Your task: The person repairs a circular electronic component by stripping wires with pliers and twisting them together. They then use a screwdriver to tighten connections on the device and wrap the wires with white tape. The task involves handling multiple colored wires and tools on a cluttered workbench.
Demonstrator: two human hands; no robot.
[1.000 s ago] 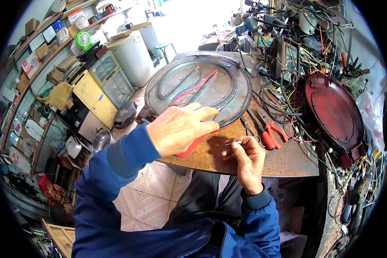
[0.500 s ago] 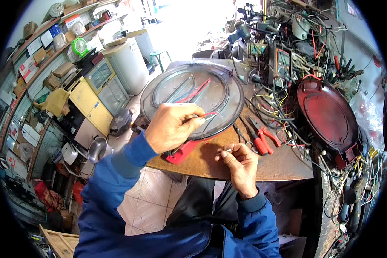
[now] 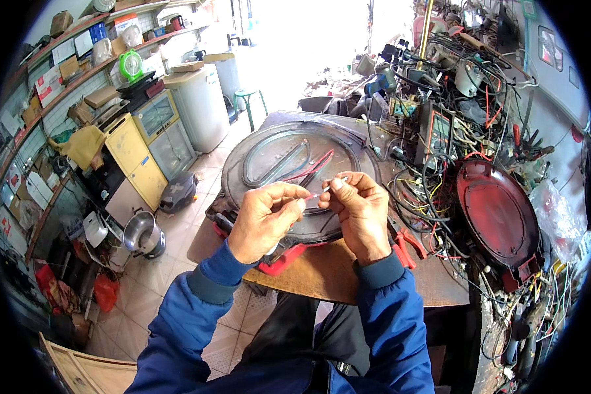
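A round dark metal plate (image 3: pixel 236 167) of an electric pan lies on the wooden bench, with a curved grey heating tube (image 3: pixel 250 154) on top. Red wires (image 3: pixel 323 161) run over its middle. Above the plate's near part, my left hand (image 3: pixel 266 220) pinches the tip of a red wire (image 3: pixel 312 196) between thumb and forefinger. Close by, almost touching, my right hand (image 3: pixel 362 213) pinches a thin white piece (image 3: pixel 328 188), perhaps a sleeve; its exact kind is too small to tell. Part of the plate's near edge is hidden behind my hands.
Red-handled pliers (image 3: pixel 410 247) lie right of my right hand. A red oval pan shell (image 3: pixel 496 210) stands farther right, among tangled cables (image 3: pixel 433 197). A red handle (image 3: pixel 282 260) juts from under the plate at the bench edge (image 3: pixel 322 282). A steel pot (image 3: pixel 142 233) sits at left.
My right hand has risen from above the bench to beside my left hand, bringing the white piece to the red wire's end. The view has shifted slightly.
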